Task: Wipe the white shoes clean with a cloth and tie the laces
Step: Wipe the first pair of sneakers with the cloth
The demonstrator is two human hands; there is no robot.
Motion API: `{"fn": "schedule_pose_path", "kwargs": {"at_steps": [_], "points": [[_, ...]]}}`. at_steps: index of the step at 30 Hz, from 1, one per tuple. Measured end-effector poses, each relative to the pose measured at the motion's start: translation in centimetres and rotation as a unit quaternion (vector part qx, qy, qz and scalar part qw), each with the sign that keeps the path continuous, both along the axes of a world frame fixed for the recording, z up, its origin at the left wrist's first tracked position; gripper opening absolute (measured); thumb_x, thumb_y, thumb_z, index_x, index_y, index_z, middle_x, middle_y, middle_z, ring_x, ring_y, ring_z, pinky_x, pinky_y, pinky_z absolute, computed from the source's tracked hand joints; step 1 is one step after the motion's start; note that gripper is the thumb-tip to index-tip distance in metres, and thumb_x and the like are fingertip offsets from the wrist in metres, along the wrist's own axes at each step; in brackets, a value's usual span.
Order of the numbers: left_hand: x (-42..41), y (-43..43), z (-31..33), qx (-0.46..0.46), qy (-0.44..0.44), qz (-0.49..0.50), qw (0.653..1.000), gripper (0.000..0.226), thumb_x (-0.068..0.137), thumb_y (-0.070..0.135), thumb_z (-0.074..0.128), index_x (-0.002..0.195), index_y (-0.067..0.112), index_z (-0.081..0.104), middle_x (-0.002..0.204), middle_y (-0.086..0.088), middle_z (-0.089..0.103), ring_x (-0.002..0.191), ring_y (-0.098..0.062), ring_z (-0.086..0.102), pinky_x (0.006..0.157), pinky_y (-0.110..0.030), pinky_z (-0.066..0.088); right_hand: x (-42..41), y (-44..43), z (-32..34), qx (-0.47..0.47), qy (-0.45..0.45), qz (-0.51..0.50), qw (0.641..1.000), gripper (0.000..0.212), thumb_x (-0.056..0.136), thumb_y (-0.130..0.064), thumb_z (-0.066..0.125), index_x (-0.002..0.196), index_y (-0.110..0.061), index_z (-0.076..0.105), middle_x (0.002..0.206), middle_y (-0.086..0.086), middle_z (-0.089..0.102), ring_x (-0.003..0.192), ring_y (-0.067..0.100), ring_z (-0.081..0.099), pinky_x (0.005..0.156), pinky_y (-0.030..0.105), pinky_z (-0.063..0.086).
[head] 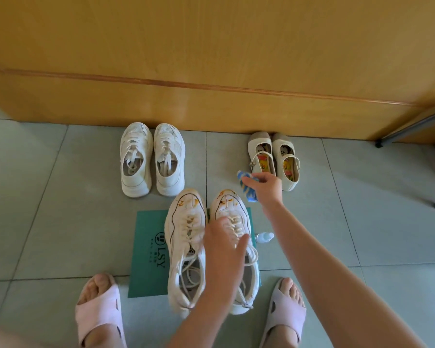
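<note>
Grey tiled floor [60, 222] is carrying stained white shoes [183, 234]; the left hand [224, 247] is resting its grip spread on them, and the right hand [264, 187] is pinching a blue cloth [249, 193].

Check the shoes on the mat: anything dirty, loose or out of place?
Yes. The white shoes on the green mat have orange-yellow stains on both toes, and their laces lie loose, untied. A small bottle lies on its side by the mat's right edge.
</note>
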State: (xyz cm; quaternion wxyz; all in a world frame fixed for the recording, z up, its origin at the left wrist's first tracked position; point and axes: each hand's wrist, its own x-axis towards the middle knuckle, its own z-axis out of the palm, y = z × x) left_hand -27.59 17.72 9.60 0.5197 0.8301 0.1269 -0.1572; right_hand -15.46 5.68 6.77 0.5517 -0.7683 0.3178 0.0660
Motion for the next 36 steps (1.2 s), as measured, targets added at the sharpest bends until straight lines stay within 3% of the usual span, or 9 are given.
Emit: {"fn": "schedule_pose_path", "kwargs": {"at_steps": [7, 13, 17, 21, 24, 27, 31, 34, 36], "points": [[-1.6, -2.1, -0.2, 0.093, 0.055, -0.015, 0.994, 0.072, 0.095, 0.045, 0.042, 0.15, 0.01, 0.01, 0.157, -0.009, 0.013, 0.143, -0.021, 0.014, 0.115, -0.028, 0.01, -0.9, 1.2, -1.7, -0.047, 0.011, 0.108, 0.993, 0.015, 0.077, -0.023, 0.076, 0.086, -0.011, 0.072, 0.08, 0.002, 0.067, 0.072, 0.013, 0.059, 0.065, 0.025, 0.049], [-1.8, -2.1, -1.3, 0.108, 0.055, 0.035, 0.992, 0.073, 0.091, 0.045, 0.05, 0.147, 0.008, 0.02, 0.146, -0.008, 0.039, 0.132, -0.018, 0.039, 0.112, -0.026, 0.029, -1.5, 1.6, -2.0, -0.074, -0.018, 0.098, 0.992, 0.017, 0.084, -0.018, 0.067, 0.098, -0.011, 0.073, 0.086, 0.001, 0.068, 0.073, 0.007, 0.056, 0.061, 0.015, 0.043], [-1.7, -1.7, -2.0, 0.113, 0.063, 0.041, 0.991, 0.061, 0.089, 0.045, 0.053, 0.137, 0.011, 0.037, 0.13, -0.005, 0.054, 0.118, -0.017, 0.052, 0.1, -0.031, 0.042, -1.4, 2.9, -1.8, -0.097, -0.048, 0.079, 0.991, 0.014, 0.083, -0.017, 0.069, 0.093, -0.009, 0.075, 0.083, 0.005, 0.071, 0.07, 0.014, 0.06, 0.064, 0.023, 0.05], [-1.5, -1.4, -2.1, 0.128, 0.052, 0.026, 0.99, 0.061, 0.092, 0.036, 0.052, 0.144, 0.013, 0.029, 0.136, -0.003, 0.051, 0.123, -0.016, 0.049, 0.102, -0.026, 0.038, -1.6, 3.6, -1.6, -0.129, -0.071, 0.127, 0.981, 0.014, 0.084, -0.017, 0.068, 0.083, -0.005, 0.075, 0.08, 0.008, 0.072, 0.075, 0.025, 0.065, 0.072, 0.038, 0.056], [-1.4, -1.4, -2.3, 0.137, 0.055, 0.02, 0.989, 0.063, 0.092, 0.033, 0.053, 0.146, 0.014, 0.027, 0.134, -0.004, 0.053, 0.119, -0.017, 0.053, 0.099, -0.026, 0.04, -2.2, 4.2, -2.0, -0.174, -0.132, 0.193, 0.957, 0.019, 0.084, -0.014, 0.066, 0.074, 0.001, 0.072, 0.073, 0.006, 0.071, 0.073, 0.024, 0.062, 0.079, 0.044, 0.052], [-1.4, -1.5, -2.4, 0.137, 0.053, 0.023, 0.989, 0.06, 0.091, 0.032, 0.053, 0.143, 0.012, 0.03, 0.128, -0.007, 0.057, 0.113, -0.019, 0.056, 0.095, -0.029, 0.044, -2.3, 5.1, -2.1, -0.211, -0.131, 0.287, 0.925, 0.016, 0.087, -0.008, 0.06, 0.079, 0.001, 0.072, 0.086, 0.004, 0.072, 0.09, 0.021, 0.052, 0.082, 0.026, 0.041], [-1.5, -1.4, -2.2, 0.152, 0.045, 0.017, 0.987, 0.061, 0.092, 0.034, 0.053, 0.143, 0.009, 0.03, 0.131, -0.007, 0.056, 0.117, -0.017, 0.055, 0.096, -0.025, 0.043, -2.0, 5.3, -2.2, -0.327, -0.087, 0.436, 0.834, 0.021, 0.087, 0.003, 0.05, 0.085, -0.001, 0.071, 0.093, 0.005, 0.071, 0.094, 0.019, 0.041, 0.075, 0.021, 0.033], [-1.5, -1.5, -2.0, 0.159, 0.047, 0.015, 0.986, 0.066, 0.093, 0.038, 0.052, 0.146, 0.01, 0.026, 0.134, -0.006, 0.054, 0.119, -0.017, 0.054, 0.096, -0.026, 0.043, -1.2, 4.6, -0.4, -0.246, -0.038, 0.491, 0.835, 0.016, 0.084, 0.0, 0.056, 0.082, -0.001, 0.072, 0.088, 0.006, 0.071, 0.086, 0.016, 0.052, 0.069, 0.017, 0.039], [-1.6, -1.5, -1.9, 0.155, 0.052, 0.015, 0.986, 0.066, 0.094, 0.039, 0.05, 0.147, 0.01, 0.023, 0.138, -0.005, 0.051, 0.121, -0.017, 0.052, 0.097, -0.027, 0.042, -0.7, 3.7, 1.6, -0.126, -0.022, 0.447, 0.886, 0.012, 0.085, -0.009, 0.063, 0.084, -0.007, 0.075, 0.076, 0.0, 0.069, 0.062, 0.007, 0.054, 0.052, 0.012, 0.041]]}}
